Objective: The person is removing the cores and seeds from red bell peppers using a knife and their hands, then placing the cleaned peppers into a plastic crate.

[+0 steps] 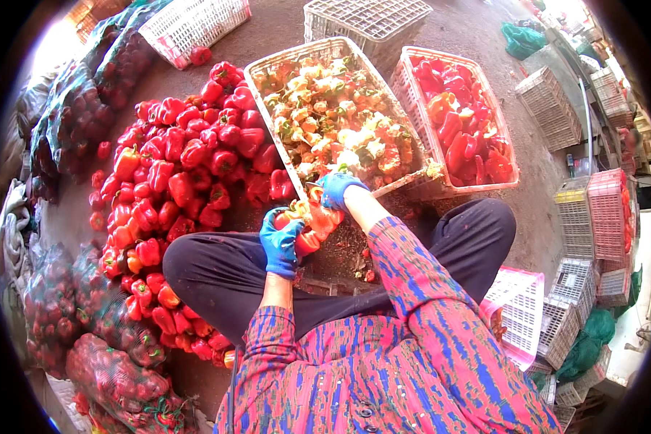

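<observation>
My left hand (281, 241), in a blue glove, is closed around a red bell pepper (307, 243) above my lap. Just up and to the right, my right hand (338, 190), gloved in the same blue, is closed at the upper part of an opened orange-red bell pepper (324, 218). Whether these are one pepper or two pieces I cannot tell, and the right fingertips are partly hidden. Both hands are at the near corner of a white crate (270, 136) heaped with pale yellow-green pepper cores (340, 108).
A pile of whole red peppers (188, 155) lies on the floor at left, beside stuffed mesh sacks (123, 376). Right of the core crate stands a pale crate (515, 145) of red pepper pieces. Stacked crates (575, 217) line the right; another white crate (369, 18) is at the back.
</observation>
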Action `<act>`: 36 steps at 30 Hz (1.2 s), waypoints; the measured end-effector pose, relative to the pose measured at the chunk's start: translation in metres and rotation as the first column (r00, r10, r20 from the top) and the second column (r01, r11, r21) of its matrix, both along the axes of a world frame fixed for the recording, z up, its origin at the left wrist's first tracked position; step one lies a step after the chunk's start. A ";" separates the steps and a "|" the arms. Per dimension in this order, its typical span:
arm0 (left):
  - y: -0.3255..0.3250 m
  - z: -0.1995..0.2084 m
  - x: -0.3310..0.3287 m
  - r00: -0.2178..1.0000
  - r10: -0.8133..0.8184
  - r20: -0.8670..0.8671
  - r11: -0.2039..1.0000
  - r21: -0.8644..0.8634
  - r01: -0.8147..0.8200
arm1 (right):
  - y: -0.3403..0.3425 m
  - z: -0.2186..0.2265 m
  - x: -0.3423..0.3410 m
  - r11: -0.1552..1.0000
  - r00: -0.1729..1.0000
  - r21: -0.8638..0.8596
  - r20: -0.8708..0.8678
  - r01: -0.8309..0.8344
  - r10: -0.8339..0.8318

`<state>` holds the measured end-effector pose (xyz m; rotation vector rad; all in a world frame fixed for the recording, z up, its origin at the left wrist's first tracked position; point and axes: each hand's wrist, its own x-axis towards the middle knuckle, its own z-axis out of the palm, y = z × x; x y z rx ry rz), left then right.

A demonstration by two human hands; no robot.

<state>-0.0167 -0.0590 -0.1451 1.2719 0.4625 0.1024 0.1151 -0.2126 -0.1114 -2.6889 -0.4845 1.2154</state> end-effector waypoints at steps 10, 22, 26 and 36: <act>-0.008 0.008 0.002 0.995 -0.045 -0.089 0.999 0.017 0.047 | -0.049 0.021 -0.117 0.729 0.746 0.535 0.248 0.426 -0.618; -0.117 0.093 0.037 0.884 -0.451 -0.126 0.548 -0.820 0.163 | -0.164 0.075 -0.176 -0.208 0.219 0.960 -0.247 0.186 -0.944; -0.125 0.040 0.093 0.930 -0.364 -0.051 0.593 -0.783 0.189 | -0.222 0.084 -0.176 -0.107 0.231 0.994 -0.108 0.015 -0.967; -0.195 0.057 0.127 0.730 -0.632 0.259 0.760 0.023 0.650 | -0.332 0.065 -0.021 0.262 0.390 0.917 0.133 0.301 -0.911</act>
